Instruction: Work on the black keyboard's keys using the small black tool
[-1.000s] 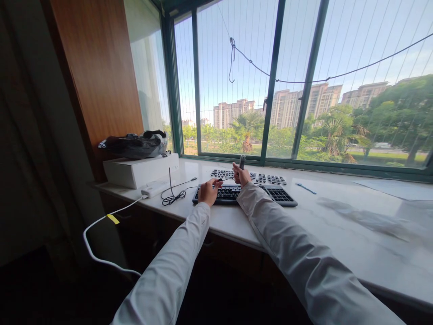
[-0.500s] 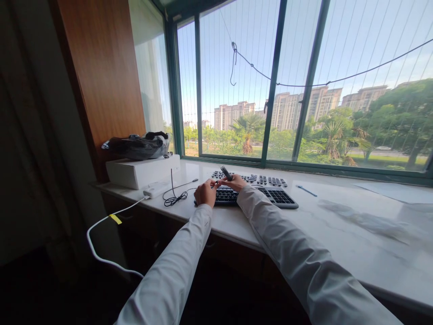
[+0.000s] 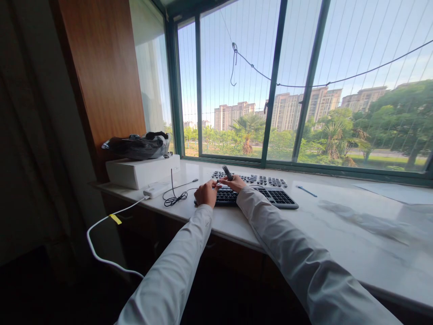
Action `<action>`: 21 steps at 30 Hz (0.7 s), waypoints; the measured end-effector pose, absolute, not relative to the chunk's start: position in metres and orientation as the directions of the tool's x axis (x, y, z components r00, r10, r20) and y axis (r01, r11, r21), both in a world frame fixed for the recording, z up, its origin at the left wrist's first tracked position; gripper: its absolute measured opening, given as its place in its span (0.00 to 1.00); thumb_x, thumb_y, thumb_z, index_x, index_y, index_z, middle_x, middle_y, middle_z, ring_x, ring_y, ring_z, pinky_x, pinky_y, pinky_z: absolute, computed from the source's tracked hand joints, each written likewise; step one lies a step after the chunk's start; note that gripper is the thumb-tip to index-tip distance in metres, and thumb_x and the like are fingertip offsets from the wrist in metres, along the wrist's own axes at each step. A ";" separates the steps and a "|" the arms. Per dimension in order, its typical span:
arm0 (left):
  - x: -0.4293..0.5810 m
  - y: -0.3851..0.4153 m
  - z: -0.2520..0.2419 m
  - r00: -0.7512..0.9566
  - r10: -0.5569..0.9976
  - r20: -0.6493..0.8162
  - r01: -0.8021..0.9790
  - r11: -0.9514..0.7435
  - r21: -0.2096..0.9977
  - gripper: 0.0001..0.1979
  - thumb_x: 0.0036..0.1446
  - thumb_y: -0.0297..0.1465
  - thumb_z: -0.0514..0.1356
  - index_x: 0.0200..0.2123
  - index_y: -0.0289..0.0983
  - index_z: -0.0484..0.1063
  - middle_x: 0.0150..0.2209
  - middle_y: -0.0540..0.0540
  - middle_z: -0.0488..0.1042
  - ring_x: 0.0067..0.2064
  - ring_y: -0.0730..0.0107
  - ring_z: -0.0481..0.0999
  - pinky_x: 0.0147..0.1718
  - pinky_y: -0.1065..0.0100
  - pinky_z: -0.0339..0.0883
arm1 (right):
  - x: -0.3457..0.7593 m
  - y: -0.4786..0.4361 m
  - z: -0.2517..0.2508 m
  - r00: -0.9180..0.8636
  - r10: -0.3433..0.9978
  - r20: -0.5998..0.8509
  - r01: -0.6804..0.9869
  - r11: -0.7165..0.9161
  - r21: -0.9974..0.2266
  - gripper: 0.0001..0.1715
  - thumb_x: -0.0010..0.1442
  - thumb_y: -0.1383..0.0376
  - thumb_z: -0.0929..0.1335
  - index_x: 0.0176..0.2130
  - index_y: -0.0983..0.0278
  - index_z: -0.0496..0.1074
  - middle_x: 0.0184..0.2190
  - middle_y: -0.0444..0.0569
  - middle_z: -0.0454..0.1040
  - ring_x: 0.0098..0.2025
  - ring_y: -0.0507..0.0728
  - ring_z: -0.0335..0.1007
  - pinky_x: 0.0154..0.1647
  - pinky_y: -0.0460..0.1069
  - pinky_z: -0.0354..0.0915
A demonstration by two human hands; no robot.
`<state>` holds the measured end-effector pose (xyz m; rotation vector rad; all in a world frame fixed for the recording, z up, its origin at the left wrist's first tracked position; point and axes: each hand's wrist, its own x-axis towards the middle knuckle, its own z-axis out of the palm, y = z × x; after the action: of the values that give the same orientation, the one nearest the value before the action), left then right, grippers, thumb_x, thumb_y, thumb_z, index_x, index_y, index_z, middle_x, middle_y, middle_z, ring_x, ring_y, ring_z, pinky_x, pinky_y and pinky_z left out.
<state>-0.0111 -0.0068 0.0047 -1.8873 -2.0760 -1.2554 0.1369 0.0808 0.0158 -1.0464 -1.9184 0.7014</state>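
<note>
Within right hand (image 3: 237,182), dark tool (image 3: 227,172) aslant, up-left

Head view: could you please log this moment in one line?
Left hand: pinching small dark piece; right hand: holding dark stick-like device; keyboard: beneath hands; keycaps: behind keyboard; black cable: coiled, keyboard's left
</note>
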 end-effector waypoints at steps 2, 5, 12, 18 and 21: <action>-0.011 -0.006 0.004 -0.235 0.802 0.549 0.860 -0.092 0.503 0.13 0.59 0.46 0.56 0.41 0.50 0.75 0.40 0.50 0.80 0.42 0.62 0.76 0.37 0.67 0.63 | 0.137 0.080 0.016 -0.318 0.868 0.381 0.410 0.488 -0.771 0.26 0.48 0.49 0.72 0.39 0.66 0.80 0.32 0.49 0.79 0.37 0.57 0.73 0.42 0.50 0.64; -0.011 -0.005 0.003 -0.237 0.800 0.551 0.862 -0.089 0.498 0.12 0.60 0.45 0.56 0.41 0.50 0.76 0.40 0.50 0.80 0.43 0.62 0.76 0.37 0.67 0.63 | 0.139 0.083 0.014 -0.314 0.868 0.385 0.414 0.490 -0.767 0.26 0.47 0.49 0.73 0.39 0.65 0.81 0.34 0.50 0.79 0.39 0.58 0.73 0.44 0.50 0.64; -0.010 -0.006 0.004 -0.233 0.806 0.543 0.868 -0.079 0.491 0.13 0.60 0.44 0.55 0.44 0.52 0.75 0.42 0.50 0.80 0.44 0.61 0.76 0.39 0.65 0.64 | 0.140 0.094 0.007 -0.333 0.836 0.436 0.367 0.541 -0.756 0.25 0.45 0.49 0.74 0.38 0.62 0.81 0.36 0.49 0.80 0.44 0.60 0.74 0.49 0.52 0.65; -0.008 -0.012 0.008 -0.200 0.822 0.533 0.874 -0.096 0.476 0.15 0.62 0.44 0.53 0.48 0.51 0.73 0.44 0.50 0.79 0.46 0.62 0.75 0.41 0.67 0.64 | 0.141 0.092 0.013 -0.245 0.833 0.497 0.310 0.553 -0.773 0.25 0.47 0.49 0.74 0.38 0.64 0.80 0.38 0.51 0.80 0.44 0.60 0.74 0.49 0.52 0.65; -0.005 -0.015 0.010 -0.193 0.824 0.532 0.884 -0.089 0.459 0.16 0.64 0.45 0.49 0.47 0.50 0.73 0.43 0.49 0.79 0.45 0.62 0.76 0.41 0.66 0.64 | 0.150 0.092 0.024 -0.099 0.866 0.490 0.344 0.492 -0.800 0.27 0.48 0.48 0.72 0.41 0.64 0.80 0.39 0.52 0.79 0.43 0.59 0.74 0.47 0.51 0.65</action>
<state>-0.0052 -0.0147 0.0100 -1.9423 -2.0648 -1.1580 0.1496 0.0916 0.0238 -1.0458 -1.6753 0.6140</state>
